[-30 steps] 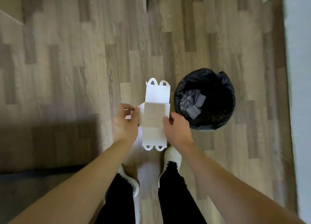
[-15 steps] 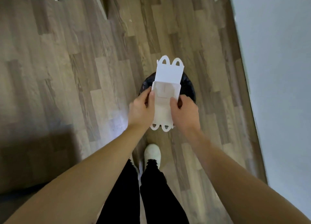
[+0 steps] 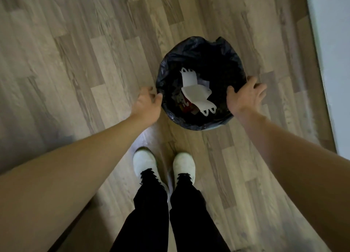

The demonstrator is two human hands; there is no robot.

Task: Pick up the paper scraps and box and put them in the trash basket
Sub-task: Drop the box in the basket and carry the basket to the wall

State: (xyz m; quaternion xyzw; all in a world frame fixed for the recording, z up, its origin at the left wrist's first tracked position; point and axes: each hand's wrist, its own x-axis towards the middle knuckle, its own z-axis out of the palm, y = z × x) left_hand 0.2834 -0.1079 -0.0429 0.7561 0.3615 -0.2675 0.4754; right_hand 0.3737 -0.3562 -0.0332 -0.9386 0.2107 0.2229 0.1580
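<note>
Wood-plank floor (image 3: 94,62) underfoot. Trash basket (image 3: 170,66) with black liner near the white shoes (image 3: 144,162). Left hand (image 3: 146,106) and right hand (image 3: 244,96) flanking the rim, fingers loosely spread, empty. Flattened white box (image 3: 195,91) inside, atop scraps.

White box (image 3: 196,90) in black-lined trash basket (image 3: 200,45) on grey-brown wood-grain floor (image 3: 94,53).

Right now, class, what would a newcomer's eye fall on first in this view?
The black-lined trash basket on the wood floor, with the flattened white box lying inside it. Next, the left hand and right hand, open and empty, at the basket's two sides. Below them stand white shoes.
</note>
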